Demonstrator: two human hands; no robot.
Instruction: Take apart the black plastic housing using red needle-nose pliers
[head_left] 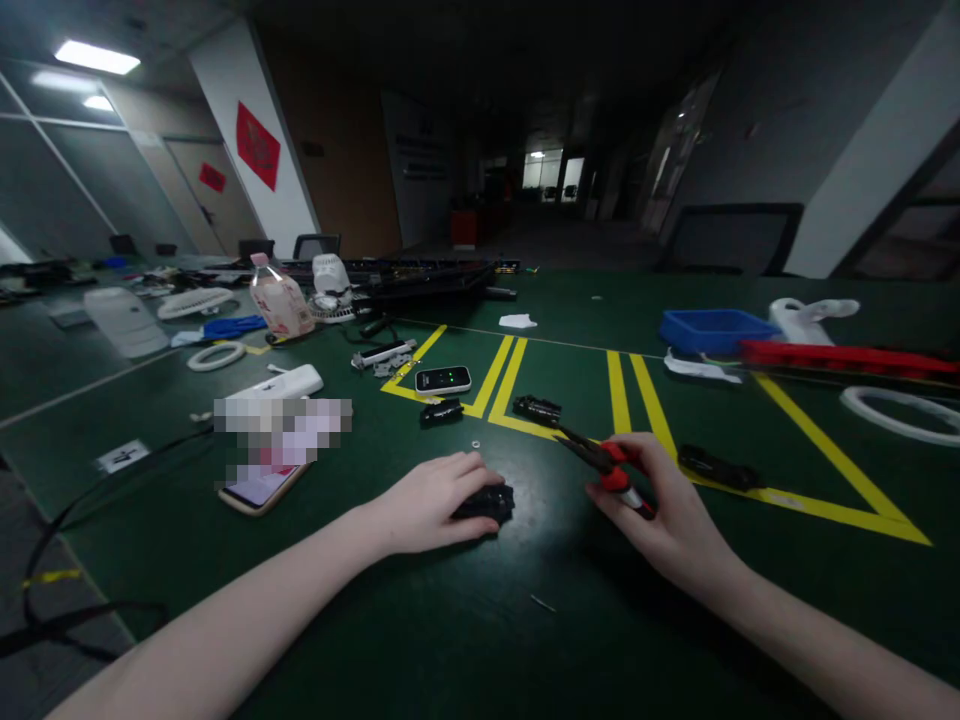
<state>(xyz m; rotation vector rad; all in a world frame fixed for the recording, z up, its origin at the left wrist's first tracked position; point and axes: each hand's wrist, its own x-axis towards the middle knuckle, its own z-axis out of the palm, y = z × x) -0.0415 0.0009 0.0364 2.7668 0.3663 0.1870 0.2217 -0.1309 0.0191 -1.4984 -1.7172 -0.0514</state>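
My left hand (442, 500) is closed over a small black part (491, 503) lying on the green table (420, 640). In my right hand (667, 515) is a pair of red-handled pliers (619, 480), their dark jaws pointing up and left. Just beyond the jaw tips lies another black part (537, 408). A similar black piece (441, 412) rests further left, below a white device with green lights (442, 380). To the right of the pliers, a longer black part (718, 468) lies by the yellow tape. A thin metal pin (542, 603) lies near the front.
On the left are a phone (270, 480), a white case (277, 390), a white ring (216, 356) and a pink bottle (281, 300). A blue tray (716, 330), a red strip (847, 358) and another white ring (900, 415) are at right.
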